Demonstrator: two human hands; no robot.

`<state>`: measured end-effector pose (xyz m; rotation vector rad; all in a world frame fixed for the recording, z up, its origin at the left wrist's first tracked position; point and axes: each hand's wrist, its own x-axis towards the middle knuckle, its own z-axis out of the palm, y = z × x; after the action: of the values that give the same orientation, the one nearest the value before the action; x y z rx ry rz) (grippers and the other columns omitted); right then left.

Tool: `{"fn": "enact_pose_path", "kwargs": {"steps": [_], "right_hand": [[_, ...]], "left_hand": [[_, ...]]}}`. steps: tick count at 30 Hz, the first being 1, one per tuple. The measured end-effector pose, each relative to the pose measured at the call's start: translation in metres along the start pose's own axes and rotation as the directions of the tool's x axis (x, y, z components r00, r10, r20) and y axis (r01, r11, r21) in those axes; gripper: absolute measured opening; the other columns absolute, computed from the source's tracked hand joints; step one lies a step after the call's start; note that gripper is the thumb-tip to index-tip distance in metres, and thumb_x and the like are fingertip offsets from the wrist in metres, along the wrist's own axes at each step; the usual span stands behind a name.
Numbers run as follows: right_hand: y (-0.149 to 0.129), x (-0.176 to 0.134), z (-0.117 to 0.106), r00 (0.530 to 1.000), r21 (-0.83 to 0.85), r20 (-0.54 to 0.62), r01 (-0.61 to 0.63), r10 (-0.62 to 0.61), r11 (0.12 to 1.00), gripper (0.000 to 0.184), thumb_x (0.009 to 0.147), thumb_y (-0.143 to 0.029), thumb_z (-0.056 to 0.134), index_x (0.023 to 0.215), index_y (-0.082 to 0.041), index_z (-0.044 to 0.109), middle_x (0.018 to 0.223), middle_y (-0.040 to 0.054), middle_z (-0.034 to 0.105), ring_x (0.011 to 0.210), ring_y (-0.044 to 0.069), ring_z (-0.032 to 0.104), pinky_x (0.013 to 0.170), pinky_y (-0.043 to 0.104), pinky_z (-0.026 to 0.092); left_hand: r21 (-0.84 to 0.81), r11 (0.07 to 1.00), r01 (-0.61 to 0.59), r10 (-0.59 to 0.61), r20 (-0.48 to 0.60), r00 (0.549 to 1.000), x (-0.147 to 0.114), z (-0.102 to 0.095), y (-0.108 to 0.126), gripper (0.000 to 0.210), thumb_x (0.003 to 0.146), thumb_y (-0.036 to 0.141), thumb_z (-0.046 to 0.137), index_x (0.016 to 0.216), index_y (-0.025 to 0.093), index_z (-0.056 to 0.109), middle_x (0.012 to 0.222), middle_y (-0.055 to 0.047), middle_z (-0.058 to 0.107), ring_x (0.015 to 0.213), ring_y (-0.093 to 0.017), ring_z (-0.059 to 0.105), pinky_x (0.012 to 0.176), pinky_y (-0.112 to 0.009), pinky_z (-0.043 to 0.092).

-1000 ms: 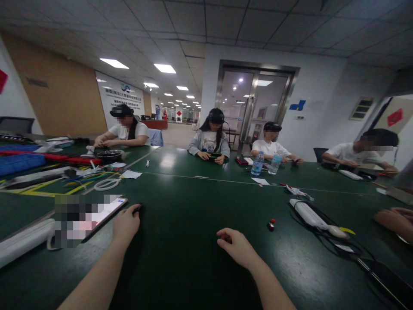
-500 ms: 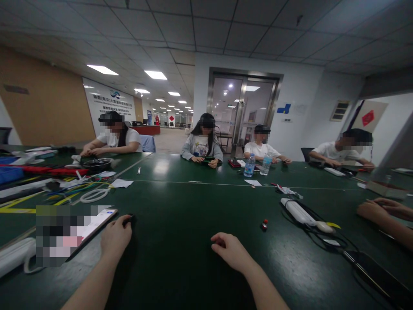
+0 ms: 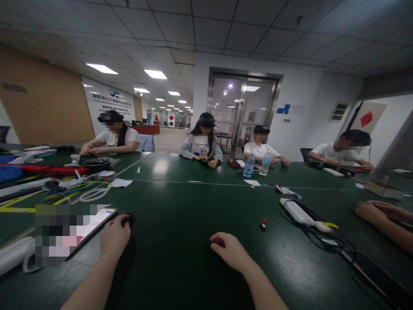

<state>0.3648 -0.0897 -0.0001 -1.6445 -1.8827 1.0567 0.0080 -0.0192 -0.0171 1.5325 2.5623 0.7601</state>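
Note:
My left hand rests on the green table beside the tablet-like screen. Its thumb and fingers are closed on a small black object, too dark to name. The lit screen, partly blurred out, lies just left of that hand. My right hand rests on the table further right, fingers loosely curled. A small gap shows between its thumb and index finger, and nothing is seen in it. A small red and black item lies to the right of this hand.
A white power strip with black cables and a dark phone-like slab lie at right, near another person's hands. Coiled white cable and coloured wires lie at left. Two water bottles stand ahead, before seated people.
The whole view has shifted very slightly. Both my hands stay in place, and the small black object remains in my left hand.

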Motion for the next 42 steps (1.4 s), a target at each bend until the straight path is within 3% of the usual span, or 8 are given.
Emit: {"fn": "enact_pose_path", "kwargs": {"steps": [14,42], "right_hand": [[-0.0007,-0.0002,0.0,1.0,-0.011,-0.001,0.015,-0.015,1.0,0.029,0.077,-0.035,0.05,0.103,-0.025,0.057,0.097,0.0011,0.058,0.088,0.016,0.055,0.074,0.028,0.043],[0.0006,0.0008,0.001,1.0,-0.003,0.0,0.006,-0.006,1.0,0.029,0.077,-0.034,0.05,0.104,-0.025,0.057,0.099,0.001,0.057,0.09,0.016,0.054,0.075,0.028,0.043]], "left_hand": [[-0.012,1.0,-0.022,0.022,0.035,0.999,0.005,0.0036,-0.0043,0.04,0.079,0.031,0.036,0.113,0.019,0.053,0.108,-0.016,0.054,0.096,-0.03,0.055,0.072,-0.037,0.047],[-0.004,0.999,-0.038,0.038,0.001,0.999,0.0031,0.0034,-0.0032,0.039,0.078,0.031,0.037,0.11,0.019,0.055,0.107,-0.015,0.056,0.098,-0.03,0.055,0.076,-0.039,0.046]]}}
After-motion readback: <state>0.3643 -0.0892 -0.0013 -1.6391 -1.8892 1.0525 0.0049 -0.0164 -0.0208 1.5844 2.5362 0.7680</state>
